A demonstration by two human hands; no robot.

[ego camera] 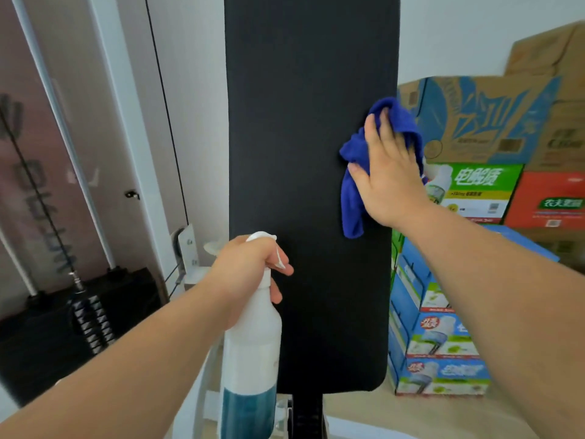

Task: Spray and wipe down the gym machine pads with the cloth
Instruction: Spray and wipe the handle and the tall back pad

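- While the upright black pad (300, 137) is filling the middle of the view, the right hand (389, 172) is pressing the blue cloth (351, 204) against it, at its right edge and roughly mid-height.
- The right grip is lying wide: the fingers are stretching out straight over the cloth, which is bunching above the fingertips and hanging below the palm.
- The left hand (250, 267) is holding the spray bottle (253, 343) in front of the pad's lower left part.
- The left grip is curling round the bottle's neck, with 1 finger lying against the white trigger.
- The bottle is hanging near upright, white above, with teal liquid showing in its lower part.
- Printed cartons (474, 191) are standing stacked just right of the pad.
- A dark weight stack (91, 324) is standing to the pad's left.
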